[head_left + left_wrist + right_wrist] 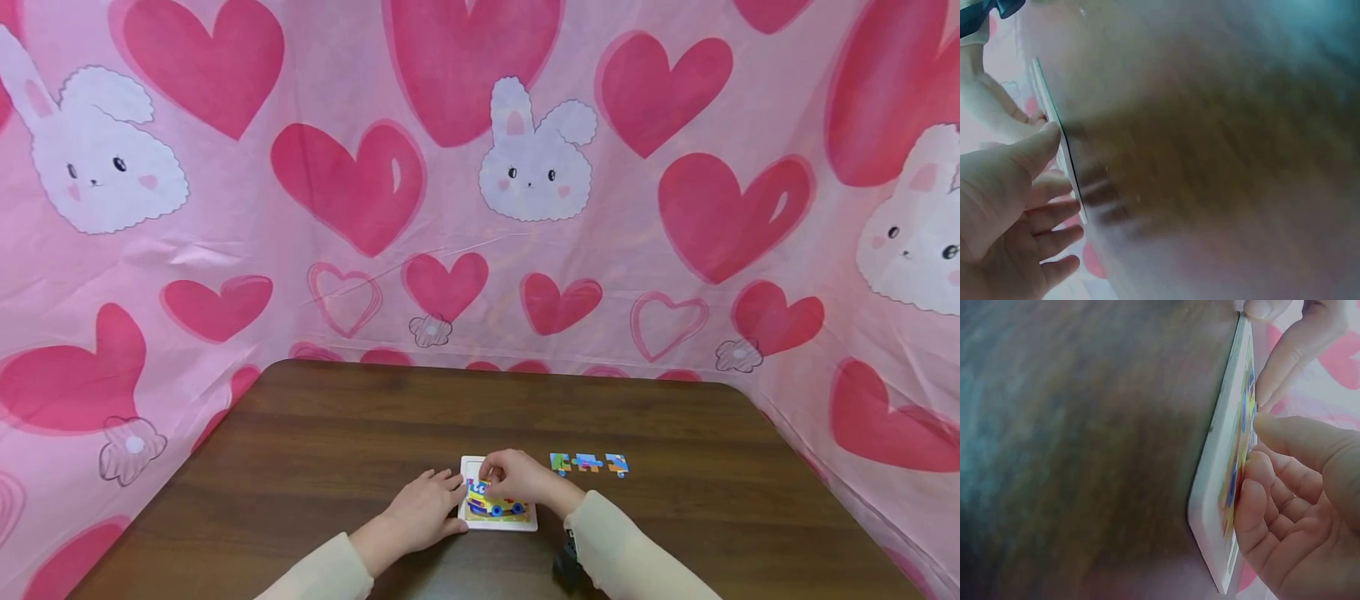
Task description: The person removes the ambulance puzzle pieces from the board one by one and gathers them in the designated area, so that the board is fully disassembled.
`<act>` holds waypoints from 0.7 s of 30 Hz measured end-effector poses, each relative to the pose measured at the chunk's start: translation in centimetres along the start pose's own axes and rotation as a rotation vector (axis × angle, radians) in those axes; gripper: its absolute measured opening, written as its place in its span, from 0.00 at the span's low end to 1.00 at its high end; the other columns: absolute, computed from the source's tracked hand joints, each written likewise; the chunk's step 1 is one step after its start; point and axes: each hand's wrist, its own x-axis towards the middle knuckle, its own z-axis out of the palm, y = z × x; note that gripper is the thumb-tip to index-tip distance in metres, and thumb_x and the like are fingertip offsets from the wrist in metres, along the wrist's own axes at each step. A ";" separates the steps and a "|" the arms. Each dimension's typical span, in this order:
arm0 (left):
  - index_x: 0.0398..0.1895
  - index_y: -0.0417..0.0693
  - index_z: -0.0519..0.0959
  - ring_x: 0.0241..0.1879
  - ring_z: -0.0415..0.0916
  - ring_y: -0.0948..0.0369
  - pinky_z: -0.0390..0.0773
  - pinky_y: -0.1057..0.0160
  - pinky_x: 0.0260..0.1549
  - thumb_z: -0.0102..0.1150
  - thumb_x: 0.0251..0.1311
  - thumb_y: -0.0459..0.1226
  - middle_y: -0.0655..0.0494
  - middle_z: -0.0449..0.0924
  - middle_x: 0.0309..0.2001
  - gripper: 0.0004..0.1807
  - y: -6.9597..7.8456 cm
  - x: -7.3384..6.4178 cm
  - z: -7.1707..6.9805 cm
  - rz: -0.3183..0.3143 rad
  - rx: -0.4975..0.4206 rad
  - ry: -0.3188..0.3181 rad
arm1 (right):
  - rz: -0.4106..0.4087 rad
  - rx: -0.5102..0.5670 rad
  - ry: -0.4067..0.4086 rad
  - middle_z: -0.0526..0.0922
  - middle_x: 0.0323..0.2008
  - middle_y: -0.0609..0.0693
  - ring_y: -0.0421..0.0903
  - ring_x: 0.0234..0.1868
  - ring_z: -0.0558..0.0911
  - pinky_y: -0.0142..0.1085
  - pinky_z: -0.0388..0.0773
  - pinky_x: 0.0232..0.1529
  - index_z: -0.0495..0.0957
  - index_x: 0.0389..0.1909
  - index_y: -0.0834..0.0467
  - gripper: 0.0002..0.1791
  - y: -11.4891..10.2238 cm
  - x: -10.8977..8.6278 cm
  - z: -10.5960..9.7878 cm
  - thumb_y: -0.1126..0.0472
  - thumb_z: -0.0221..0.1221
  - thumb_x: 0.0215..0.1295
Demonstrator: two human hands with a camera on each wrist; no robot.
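A small jigsaw puzzle in a white-rimmed tray [501, 526] lies on the table, showing a yellow vehicle with blue wheels. My left hand [422, 510] rests at the tray's left side, fingers fairly straight, thumb at the near left corner. In the left wrist view, this left hand [1007, 206] has its thumb and fingertips along the tray's edge. My right hand [522, 478] reaches over the tray from the right. Its thumb and forefinger pinch a puzzle piece low over the picture, mostly hidden by the fingers. In the right wrist view, the right hand's other fingers [1250, 509] are curled close to the picture.
Three loose puzzle pieces lie in a row right of the tray: a green-blue one [559, 462], a middle blue one [588, 462] and a right one [617, 462]. The brown wooden table [337, 433] is bordered by a pink heart-and-rabbit curtain [345, 83].
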 end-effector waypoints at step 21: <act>0.50 0.55 0.81 0.55 0.70 0.54 0.67 0.56 0.54 0.58 0.59 0.47 0.49 0.76 0.52 0.17 -1.1 -0.5 -0.3 0.131 -0.114 -0.036 | 0.031 0.062 0.011 0.71 0.21 0.46 0.42 0.21 0.69 0.31 0.67 0.23 0.75 0.29 0.60 0.06 -0.1 0.3 -0.1 0.71 0.62 0.53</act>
